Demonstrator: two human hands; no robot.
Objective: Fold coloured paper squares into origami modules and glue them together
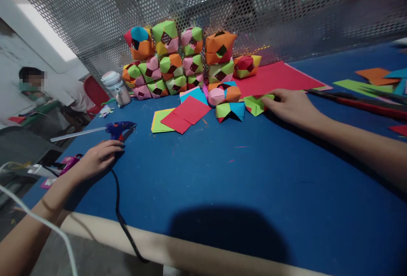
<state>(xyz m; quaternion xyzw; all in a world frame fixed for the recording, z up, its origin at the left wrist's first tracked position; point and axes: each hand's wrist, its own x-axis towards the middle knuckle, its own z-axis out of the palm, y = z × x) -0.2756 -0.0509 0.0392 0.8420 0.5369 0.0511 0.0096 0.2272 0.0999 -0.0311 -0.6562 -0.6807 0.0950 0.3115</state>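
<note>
On the left, my left hand (101,157) is closed around the handle of a blue glue gun (117,129). The handle is mostly hidden behind my fingers. A clear glue stick (78,134) juts from the gun's back, and a black cord (118,199) runs from under the hand over the table edge. My right hand (288,105) pinches a folded green and red paper piece (256,105) at its right edge, low on the table. Just left of it lie a green and blue folded piece (230,111) and a pink and orange one (224,93).
Stacked paper modules (171,66) stand against a perforated metal screen (190,0). Loose red paper squares (186,114) lie mid-table. At right are scissors (365,104) and paper scraps (375,76). A bottle (116,87) stands at left; a person (32,81) sits beyond.
</note>
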